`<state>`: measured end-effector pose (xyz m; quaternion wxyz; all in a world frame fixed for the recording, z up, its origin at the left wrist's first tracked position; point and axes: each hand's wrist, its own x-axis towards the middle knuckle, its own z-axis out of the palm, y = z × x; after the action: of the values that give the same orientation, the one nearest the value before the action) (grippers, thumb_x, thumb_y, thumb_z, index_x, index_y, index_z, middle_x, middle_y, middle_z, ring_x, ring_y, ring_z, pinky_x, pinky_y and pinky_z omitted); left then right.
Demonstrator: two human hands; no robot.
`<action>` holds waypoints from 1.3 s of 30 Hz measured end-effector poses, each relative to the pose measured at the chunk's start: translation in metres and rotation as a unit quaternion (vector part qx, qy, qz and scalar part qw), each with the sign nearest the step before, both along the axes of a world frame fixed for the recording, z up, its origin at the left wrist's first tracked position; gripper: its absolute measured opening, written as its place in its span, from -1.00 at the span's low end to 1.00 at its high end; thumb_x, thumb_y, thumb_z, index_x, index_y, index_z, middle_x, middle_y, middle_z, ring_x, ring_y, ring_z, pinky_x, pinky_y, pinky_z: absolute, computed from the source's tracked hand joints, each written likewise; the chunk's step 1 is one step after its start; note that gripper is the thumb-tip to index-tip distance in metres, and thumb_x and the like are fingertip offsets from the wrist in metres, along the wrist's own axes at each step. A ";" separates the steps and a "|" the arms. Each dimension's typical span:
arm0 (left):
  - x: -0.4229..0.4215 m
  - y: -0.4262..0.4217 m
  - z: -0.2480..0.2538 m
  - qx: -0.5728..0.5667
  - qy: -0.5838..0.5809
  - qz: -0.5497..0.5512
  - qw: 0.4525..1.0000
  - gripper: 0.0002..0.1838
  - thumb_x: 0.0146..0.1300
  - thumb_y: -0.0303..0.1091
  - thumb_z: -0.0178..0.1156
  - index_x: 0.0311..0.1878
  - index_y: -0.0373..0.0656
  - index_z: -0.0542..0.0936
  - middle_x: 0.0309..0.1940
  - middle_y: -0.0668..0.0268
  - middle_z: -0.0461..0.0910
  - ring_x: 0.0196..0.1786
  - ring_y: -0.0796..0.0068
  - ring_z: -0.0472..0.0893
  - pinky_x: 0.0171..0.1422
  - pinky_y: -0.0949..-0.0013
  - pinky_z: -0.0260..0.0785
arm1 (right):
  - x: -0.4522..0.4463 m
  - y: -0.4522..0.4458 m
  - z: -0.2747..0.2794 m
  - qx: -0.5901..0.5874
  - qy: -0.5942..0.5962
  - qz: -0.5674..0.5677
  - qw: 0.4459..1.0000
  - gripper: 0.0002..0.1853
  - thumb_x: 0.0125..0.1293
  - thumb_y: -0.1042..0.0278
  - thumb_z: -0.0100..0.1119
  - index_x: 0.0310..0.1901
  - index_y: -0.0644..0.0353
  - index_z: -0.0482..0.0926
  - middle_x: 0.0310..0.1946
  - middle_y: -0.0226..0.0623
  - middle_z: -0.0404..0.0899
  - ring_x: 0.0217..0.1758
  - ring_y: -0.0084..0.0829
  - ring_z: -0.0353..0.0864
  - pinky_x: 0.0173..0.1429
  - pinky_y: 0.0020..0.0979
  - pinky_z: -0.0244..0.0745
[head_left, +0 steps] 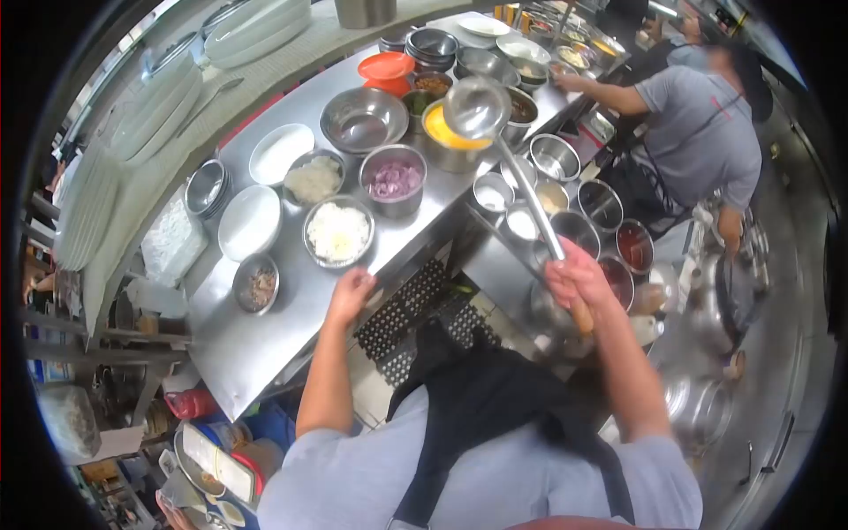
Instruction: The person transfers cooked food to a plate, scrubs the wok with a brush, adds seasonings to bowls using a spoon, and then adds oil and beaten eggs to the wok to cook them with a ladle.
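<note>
My right hand (576,281) is wrapped round the wooden grip of a long metal ladle (534,208). The ladle's round bowl (478,108) is raised, overlapping in view a metal pot of yellow liquid (449,131). By the counter's front edge, my left hand (352,296) has its fingers curled in; whether anything is between them is hidden. Just beyond it stands a metal bowl of white, rice-like food with a yellow patch (339,233). Behind that are a pot of chopped purple onion (395,180) and a bowl of pale, translucent food (314,177).
White oval plates (250,223) and a wide steel bowl (363,121) share the steel counter (256,340). A small bowl of brownish bits (257,283) sits nearer. Several metal pots (601,205) stand to the right. Beyond them a co-worker (702,119) reaches over the counter. Plates fill the upper-left shelf (190,146).
</note>
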<state>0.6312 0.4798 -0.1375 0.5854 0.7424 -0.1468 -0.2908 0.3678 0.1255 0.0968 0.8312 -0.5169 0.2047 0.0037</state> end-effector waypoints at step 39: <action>0.042 -0.042 0.131 -0.132 0.144 0.263 0.945 -0.65 0.30 -0.44 0.12 0.13 -0.30 0.38 -0.26 0.21 0.56 -0.46 0.43 0.62 -0.47 0.46 0.56 | 0.133 -0.040 0.070 0.419 -0.031 -0.053 0.906 -0.75 0.53 0.40 -0.26 0.12 0.33 0.23 -0.30 -0.30 0.26 -0.56 -0.66 0.40 -0.53 -0.51 0.42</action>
<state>0.6728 0.4379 -0.0070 0.7486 0.6209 0.1023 -0.2089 0.5011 0.0853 0.1664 0.9761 -0.1098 0.1853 0.0292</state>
